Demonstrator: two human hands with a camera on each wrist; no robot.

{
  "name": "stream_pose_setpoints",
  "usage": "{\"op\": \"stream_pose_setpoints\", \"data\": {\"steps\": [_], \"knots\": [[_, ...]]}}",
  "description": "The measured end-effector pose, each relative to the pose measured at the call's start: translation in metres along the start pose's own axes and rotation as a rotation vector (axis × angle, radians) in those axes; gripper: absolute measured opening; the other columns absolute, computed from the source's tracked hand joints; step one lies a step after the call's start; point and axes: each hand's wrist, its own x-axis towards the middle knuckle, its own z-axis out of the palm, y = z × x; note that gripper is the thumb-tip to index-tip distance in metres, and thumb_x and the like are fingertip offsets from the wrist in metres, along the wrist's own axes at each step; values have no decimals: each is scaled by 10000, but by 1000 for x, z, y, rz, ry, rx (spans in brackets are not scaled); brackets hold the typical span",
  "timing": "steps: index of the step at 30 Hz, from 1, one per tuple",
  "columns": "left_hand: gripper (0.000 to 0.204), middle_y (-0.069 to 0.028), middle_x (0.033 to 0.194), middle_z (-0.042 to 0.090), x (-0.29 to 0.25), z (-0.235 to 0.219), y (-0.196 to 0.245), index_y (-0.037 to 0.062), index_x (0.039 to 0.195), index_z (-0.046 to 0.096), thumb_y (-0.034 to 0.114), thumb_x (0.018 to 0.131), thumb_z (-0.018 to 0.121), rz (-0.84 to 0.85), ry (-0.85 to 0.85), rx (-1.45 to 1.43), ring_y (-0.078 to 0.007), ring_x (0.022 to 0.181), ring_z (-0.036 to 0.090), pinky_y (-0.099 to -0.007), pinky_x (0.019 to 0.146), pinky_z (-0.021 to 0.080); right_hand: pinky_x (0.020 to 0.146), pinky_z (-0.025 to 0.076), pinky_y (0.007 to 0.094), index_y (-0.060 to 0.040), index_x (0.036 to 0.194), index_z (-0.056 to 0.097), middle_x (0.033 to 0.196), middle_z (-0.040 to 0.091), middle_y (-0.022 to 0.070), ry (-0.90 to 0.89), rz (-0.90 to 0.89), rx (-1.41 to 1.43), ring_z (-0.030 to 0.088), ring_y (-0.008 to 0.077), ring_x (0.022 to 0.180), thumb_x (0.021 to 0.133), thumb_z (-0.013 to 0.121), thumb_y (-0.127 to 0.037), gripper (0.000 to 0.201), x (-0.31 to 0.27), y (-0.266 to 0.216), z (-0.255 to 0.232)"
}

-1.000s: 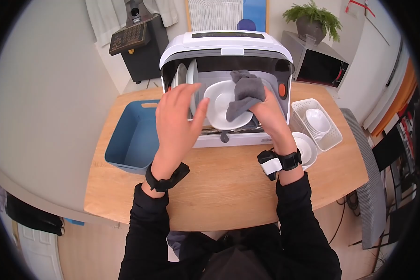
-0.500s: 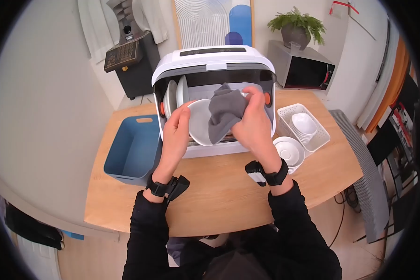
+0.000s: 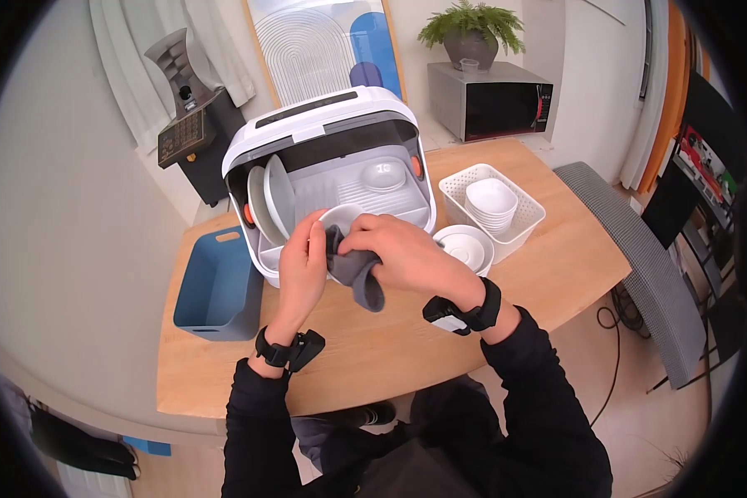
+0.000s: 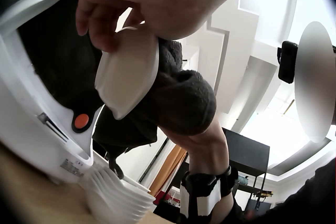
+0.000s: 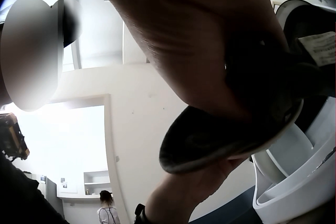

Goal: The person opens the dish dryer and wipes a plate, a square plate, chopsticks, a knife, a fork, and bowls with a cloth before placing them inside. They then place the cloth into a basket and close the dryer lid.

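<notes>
A small white bowl (image 3: 338,216) is held in front of the open white dish cabinet (image 3: 253,149). My left hand (image 3: 302,267) grips its rim, fingers on one side and thumb on the other. A dark grey cloth (image 3: 358,274) is bunched in my right hand (image 3: 402,253), pressed against the bowl, with a loose end hanging below. In the left wrist view the bowl's pale outside (image 4: 128,71) faces the camera, the cloth behind it. Inside the cabinet, white plates (image 3: 279,191) stand on edge at the left and another white bowl (image 3: 384,174) sits at the back right.
To the left stands a blue bin (image 3: 215,290). At the right, a white perforated basket (image 3: 523,224) holds stacked white bowls (image 3: 491,201), beside a stack of white dishes (image 3: 466,246). A microwave (image 3: 489,104) with a potted plant (image 3: 471,50) stands behind.
My left hand has closed on the bowl's rim. Both hands have brought bowl and cloth nearer to me, out from over the cabinet. The head view has turned right.
</notes>
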Motion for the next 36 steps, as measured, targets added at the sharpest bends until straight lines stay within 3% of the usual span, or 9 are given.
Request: {"op": "stream_pose_setpoints", "data": {"steps": [1,4,8,11,13,17,20,26,36], "knots": [[308,-60,911,640,3,4,-8,4,1179,603,204,1015,436,92,-11,5,-121,771,551,-244,711,452,786,498,390,-134,1007,683,988,603,41,38,-29,-86,597,276,941,678,586,84,406,-6,2,-1],[337,-75,894,640,18,13,-24,-12,1146,602,241,1018,419,88,-100,37,-119,750,577,-256,673,466,757,501,383,-177,985,692,950,608,17,-19,39,-406,598,265,926,675,588,74,412,-17,7,-17],[339,-78,845,624,60,14,-38,-6,1100,589,276,994,433,-269,-76,-91,-128,639,578,-276,587,479,733,509,389,-181,994,692,936,616,37,230,156,-459,610,287,913,688,594,42,391,-38,32,-54],[307,-52,776,602,96,19,-57,17,1090,578,263,964,444,-501,-89,-252,-130,545,539,-277,547,491,710,522,428,-163,1064,657,931,625,118,274,322,-504,639,347,867,738,608,-8,365,-59,61,-78],[303,-64,801,620,117,32,-74,25,1097,580,261,970,438,-531,-103,-242,-134,562,561,-283,551,502,715,523,439,-156,1117,632,939,627,147,265,446,-551,641,367,853,753,598,-6,395,-73,77,-92],[305,-88,887,657,154,66,-103,46,1124,583,259,984,415,-581,-149,-83,-165,630,640,-292,540,516,716,525,454,-147,1145,617,935,620,184,182,610,-608,641,385,838,770,593,-21,396,-98,119,-101],[310,-122,970,666,181,93,-132,51,1163,573,246,989,405,-601,-177,45,-222,712,693,-308,516,523,721,527,457,-152,1157,611,949,616,181,247,583,-558,640,386,837,779,593,-29,398,-108,134,-97],[291,-191,1036,644,216,120,-144,17,1128,599,185,970,423,-457,-152,136,-307,622,689,-351,477,524,750,532,444,-173,1176,599,1018,597,175,205,609,-463,634,378,875,795,606,-41,403,-116,144,-95],[276,-166,922,688,239,138,-154,36,1095,636,179,933,465,-465,-274,361,-312,648,708,-370,492,519,771,528,433,-169,1192,595,1032,591,176,188,607,-348,629,379,898,786,614,-24,432,-117,143,-102]]}}
